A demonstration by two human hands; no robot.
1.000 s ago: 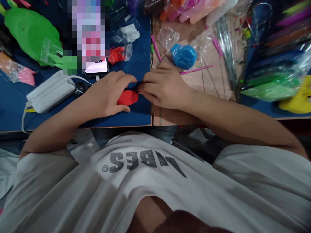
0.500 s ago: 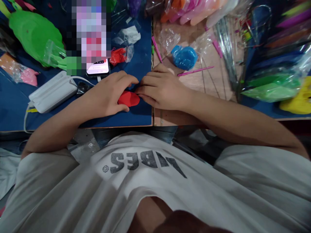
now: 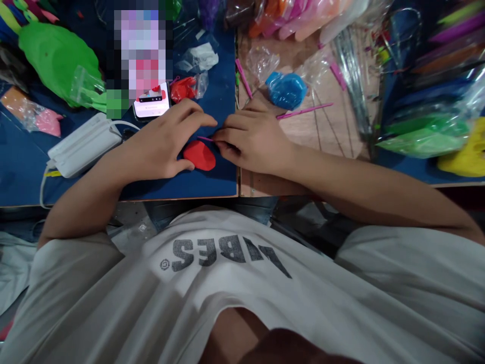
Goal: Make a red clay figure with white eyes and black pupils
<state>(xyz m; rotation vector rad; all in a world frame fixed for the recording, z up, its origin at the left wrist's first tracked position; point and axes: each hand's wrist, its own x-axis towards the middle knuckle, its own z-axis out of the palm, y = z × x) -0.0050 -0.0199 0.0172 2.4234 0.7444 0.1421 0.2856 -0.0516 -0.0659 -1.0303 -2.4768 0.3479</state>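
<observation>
A flat, rounded red piece of what looks like modelling clay point(image 3: 200, 155) lies on the blue table surface between my hands. My left hand point(image 3: 161, 141) is open, thumb and index finger spread around the red piece; the thumb tip is at its left edge. My right hand point(image 3: 252, 134) pinches a thin purple stick-like tool point(image 3: 205, 138), whose tip points left just above the red piece. Most of the tool is hidden by my fingers.
A phone point(image 3: 151, 103) and a white power bank point(image 3: 83, 145) with a cable lie left. Blue clay in plastic point(image 3: 287, 90), a pink tool point(image 3: 305, 110) and metal rods point(image 3: 354, 86) are right. Green clay point(image 3: 56, 60) lies back left; bagged clay point(image 3: 428, 134) is far right.
My left fingers have lifted off the red piece, which now shows more fully and flatter. The purple tool's tip has come into view from my right hand. The phone's screen has changed.
</observation>
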